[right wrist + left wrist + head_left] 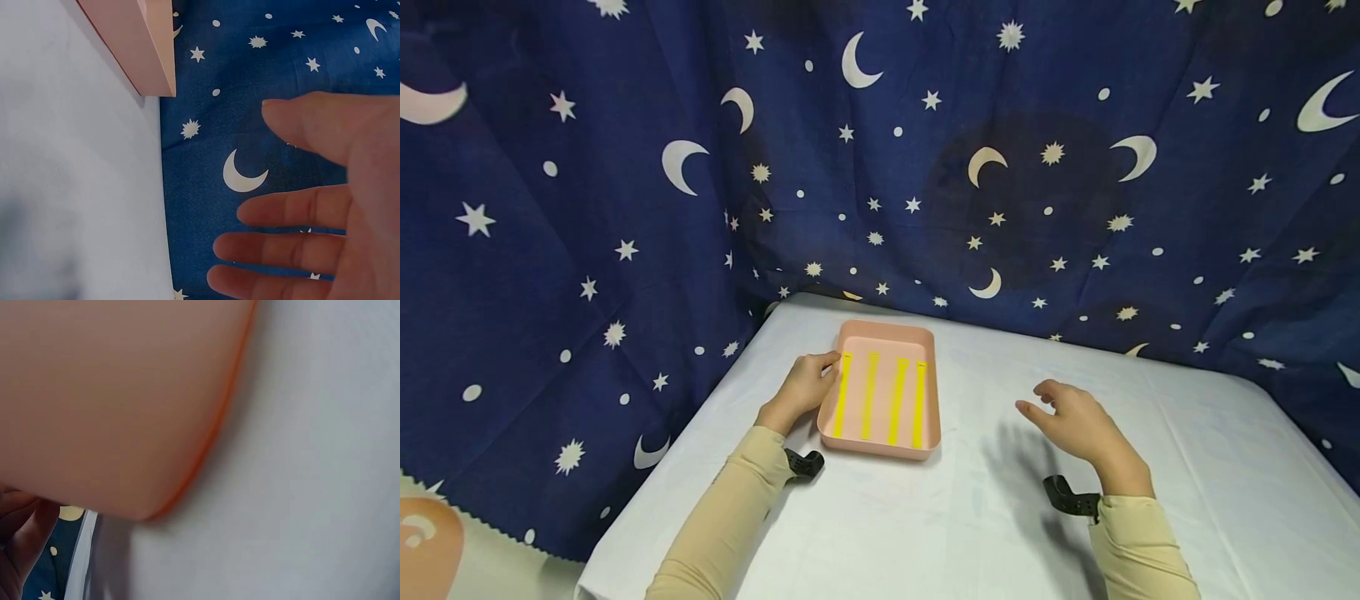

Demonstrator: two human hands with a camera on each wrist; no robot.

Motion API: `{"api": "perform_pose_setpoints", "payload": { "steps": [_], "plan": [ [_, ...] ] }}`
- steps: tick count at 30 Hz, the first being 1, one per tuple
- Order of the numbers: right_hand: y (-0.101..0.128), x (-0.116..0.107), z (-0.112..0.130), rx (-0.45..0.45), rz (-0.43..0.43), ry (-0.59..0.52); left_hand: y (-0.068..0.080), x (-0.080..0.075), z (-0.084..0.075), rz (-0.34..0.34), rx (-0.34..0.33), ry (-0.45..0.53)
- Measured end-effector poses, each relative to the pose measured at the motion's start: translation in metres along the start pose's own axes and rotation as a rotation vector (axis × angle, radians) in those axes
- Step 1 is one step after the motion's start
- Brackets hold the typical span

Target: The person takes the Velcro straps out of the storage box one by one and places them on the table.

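Pink rectangular plastic tray holding four yellow strips is gripped at its rim by the left hand, while the right hand, fingers relaxed apart, hovers well clear.

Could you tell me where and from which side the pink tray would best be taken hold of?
Probably by its two long side walls, one hand on each. The pink tray lies flat with its long sides running away from the person. The left hand already grips the left rim; the right hand hovers open, apart from the tray, and could come in from the right. That should keep the yellow strips level.
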State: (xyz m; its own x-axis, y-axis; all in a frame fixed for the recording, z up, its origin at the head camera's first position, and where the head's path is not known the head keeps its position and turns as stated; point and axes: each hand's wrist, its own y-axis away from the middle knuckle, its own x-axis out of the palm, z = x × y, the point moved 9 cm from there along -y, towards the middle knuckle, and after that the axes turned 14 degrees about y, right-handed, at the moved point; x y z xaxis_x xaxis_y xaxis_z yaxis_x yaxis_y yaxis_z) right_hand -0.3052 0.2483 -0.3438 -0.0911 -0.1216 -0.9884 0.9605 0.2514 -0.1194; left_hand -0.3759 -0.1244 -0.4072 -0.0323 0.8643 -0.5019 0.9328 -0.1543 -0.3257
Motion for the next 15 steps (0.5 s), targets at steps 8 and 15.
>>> {"api": "perform_pose_setpoints", "payload": {
  "steps": [8,15],
  "plan": [
    [-0.001,0.002,0.005,-0.009,0.008,0.001,-0.001,0.010,-0.007,0.008,0.022,0.001],
    [-0.002,0.005,0.012,-0.016,0.011,-0.008,-0.001,0.015,-0.009,-0.004,0.025,-0.005]
  ]
}}
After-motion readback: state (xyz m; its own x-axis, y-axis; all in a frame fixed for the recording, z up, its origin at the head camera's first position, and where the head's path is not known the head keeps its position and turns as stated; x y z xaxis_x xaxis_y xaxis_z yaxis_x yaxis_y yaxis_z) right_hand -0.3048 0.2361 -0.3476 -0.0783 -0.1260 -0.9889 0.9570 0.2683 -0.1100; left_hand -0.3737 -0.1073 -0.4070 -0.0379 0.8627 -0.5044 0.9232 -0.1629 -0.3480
